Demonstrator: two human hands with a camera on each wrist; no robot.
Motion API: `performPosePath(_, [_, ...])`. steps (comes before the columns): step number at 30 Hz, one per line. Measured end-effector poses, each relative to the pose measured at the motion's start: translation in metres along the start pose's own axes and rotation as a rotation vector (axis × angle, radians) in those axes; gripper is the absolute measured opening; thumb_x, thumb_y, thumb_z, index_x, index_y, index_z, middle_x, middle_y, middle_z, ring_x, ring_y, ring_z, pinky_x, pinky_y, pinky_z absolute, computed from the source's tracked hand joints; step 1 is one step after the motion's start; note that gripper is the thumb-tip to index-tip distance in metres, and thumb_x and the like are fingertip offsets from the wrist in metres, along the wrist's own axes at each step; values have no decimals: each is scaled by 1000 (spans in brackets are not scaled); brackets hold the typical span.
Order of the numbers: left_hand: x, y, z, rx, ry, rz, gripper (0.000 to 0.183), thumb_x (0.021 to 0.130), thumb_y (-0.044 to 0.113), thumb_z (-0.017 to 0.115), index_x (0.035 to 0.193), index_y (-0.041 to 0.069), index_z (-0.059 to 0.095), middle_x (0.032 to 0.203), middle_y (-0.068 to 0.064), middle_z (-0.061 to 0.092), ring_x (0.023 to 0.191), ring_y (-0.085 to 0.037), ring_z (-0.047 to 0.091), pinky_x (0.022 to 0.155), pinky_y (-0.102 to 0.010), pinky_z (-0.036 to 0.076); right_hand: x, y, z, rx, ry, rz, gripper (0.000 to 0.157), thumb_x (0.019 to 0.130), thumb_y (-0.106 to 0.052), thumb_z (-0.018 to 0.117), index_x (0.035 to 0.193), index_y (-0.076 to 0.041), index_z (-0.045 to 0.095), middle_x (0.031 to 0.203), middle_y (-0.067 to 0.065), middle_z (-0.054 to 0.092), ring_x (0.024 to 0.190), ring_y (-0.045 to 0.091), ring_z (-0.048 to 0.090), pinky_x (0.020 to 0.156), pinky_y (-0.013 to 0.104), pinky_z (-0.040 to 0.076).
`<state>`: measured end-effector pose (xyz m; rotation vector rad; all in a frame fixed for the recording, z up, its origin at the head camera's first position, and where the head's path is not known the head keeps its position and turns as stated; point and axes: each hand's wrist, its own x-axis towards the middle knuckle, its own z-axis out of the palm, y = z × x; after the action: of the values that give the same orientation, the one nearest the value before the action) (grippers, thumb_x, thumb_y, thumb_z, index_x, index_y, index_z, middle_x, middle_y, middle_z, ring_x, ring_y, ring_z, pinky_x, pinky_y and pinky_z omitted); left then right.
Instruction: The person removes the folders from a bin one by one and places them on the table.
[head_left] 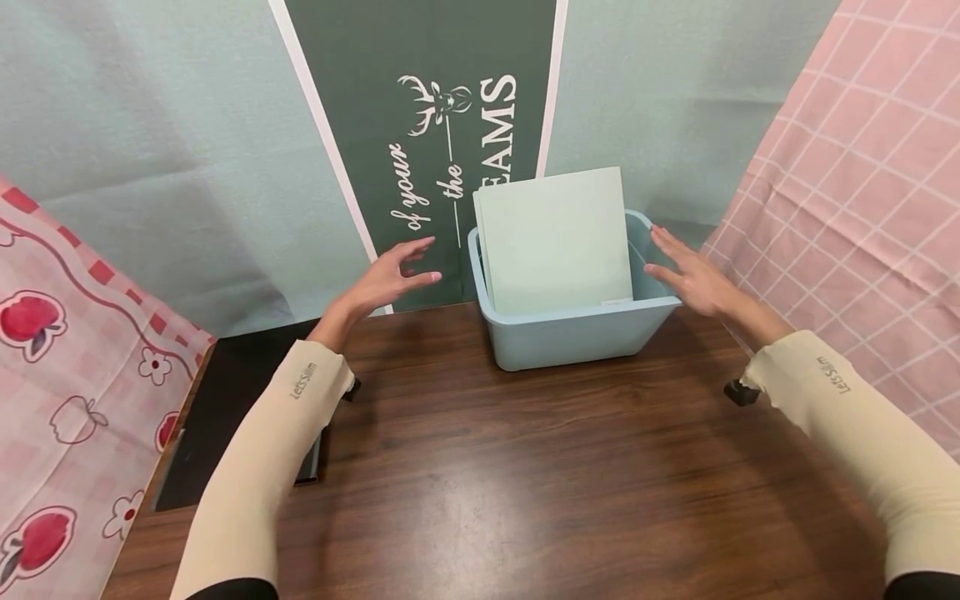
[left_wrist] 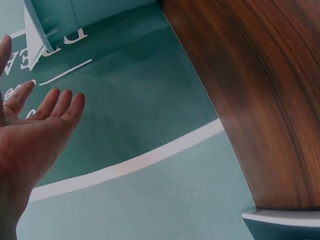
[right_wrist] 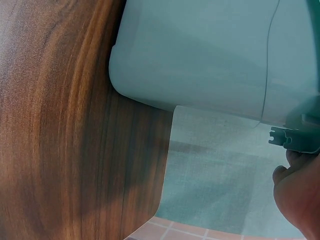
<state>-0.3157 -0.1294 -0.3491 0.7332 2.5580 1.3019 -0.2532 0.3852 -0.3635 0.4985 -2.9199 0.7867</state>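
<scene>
A light blue plastic bin [head_left: 577,337] stands near the far edge of the wooden table. Several pale, flat sheets or folders [head_left: 555,242] stand upright in it, rising above its rim. To the bin's left, my left hand [head_left: 390,275] hovers with fingers and thumb spread and nothing between them; its palm [left_wrist: 37,145] shows in the left wrist view. My right hand [head_left: 693,271] is at the bin's right end, fingertips right at the rim, fingers extended and thumb apart. The right wrist view shows the bin's outer wall [right_wrist: 200,55] and part of that hand [right_wrist: 302,192].
A flat black panel [head_left: 225,408] lies on the table's left side, with a dark bar-like object [head_left: 309,462] beside it under my left forearm. Behind the table hangs a green and pale blue cloth [head_left: 187,125]. Pink patterned cloths flank both sides.
</scene>
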Motion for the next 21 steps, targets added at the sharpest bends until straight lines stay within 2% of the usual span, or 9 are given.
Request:
performPosePath(5, [6,3,2,-10,-5,-4,74,88,37,73,152,28,36,155,-2,34,141,-21,35,112,-45,36,1,-2,-1,8,-5,-2,70,104,-39,43,157,-8,11,163,7,0,150,33,2,118,57,3])
performPosePath(13, [18,12,5,-42,-6,14,73,89,37,72,151,27,37,156,0,33,142,-21,33,114,-46,31,3,-4,-2,12,-8,-11,69,104,-38,43,157,-6,11,163,7,0,150,31,1,119,54,2])
performPosePath(18, [28,18,8,-56,-11,24,73,88,42,72,151,28,38,156,5,34,142,-18,33,115,-43,31,2,-3,-1,12,-5,-9,69,104,-38,43,157,-7,11,163,7,0,150,31,1,119,54,1])
performPosePath(21, [33,26,11,-62,-22,43,73,89,39,71,151,24,37,157,1,34,143,-21,33,115,-44,31,0,-3,0,14,-2,-5,69,104,-37,44,157,-7,11,163,7,0,150,32,1,119,53,1])
